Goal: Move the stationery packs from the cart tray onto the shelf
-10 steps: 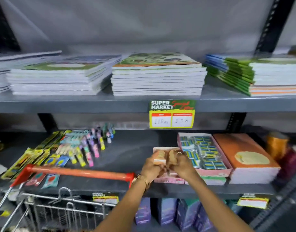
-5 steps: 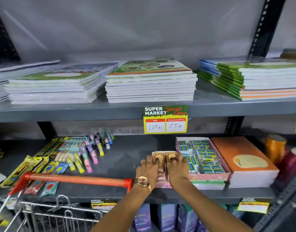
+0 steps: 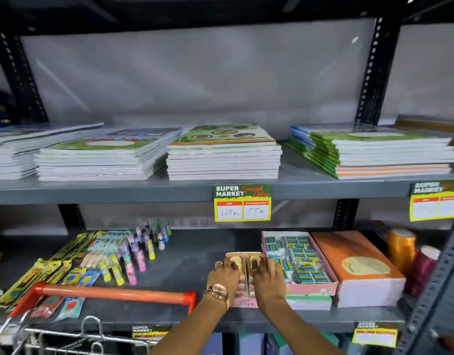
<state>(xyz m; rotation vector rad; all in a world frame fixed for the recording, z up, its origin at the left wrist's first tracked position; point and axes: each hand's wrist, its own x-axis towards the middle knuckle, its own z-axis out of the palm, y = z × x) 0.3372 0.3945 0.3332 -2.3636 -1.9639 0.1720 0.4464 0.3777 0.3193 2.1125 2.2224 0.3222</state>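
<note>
A small pink box of tan eraser packs [image 3: 245, 261] lies on the lower grey shelf [image 3: 192, 254], left of a bigger pink tray of blue packs [image 3: 295, 260]. My left hand [image 3: 224, 274], with a gold watch at the wrist, rests flat on the left half of the small box. On the right half lies my right hand [image 3: 268, 278], fingers spread and pressing down. The two hands cover most of the box. The cart [image 3: 110, 294], with its orange handle, stands at the lower left; its tray is out of view.
Pens, markers and carded packs [image 3: 113, 254] lie at the left of the lower shelf. An orange-topped paper stack [image 3: 359, 265] and a gold ribbon spool [image 3: 401, 248] sit at the right. Notebook stacks [image 3: 223, 152] fill the upper shelf, with a price tag [image 3: 242, 203] below.
A second ago both hands held the tan packs just above the box. They have set them down into it and now lie flat on top. The view has tilted up.
</note>
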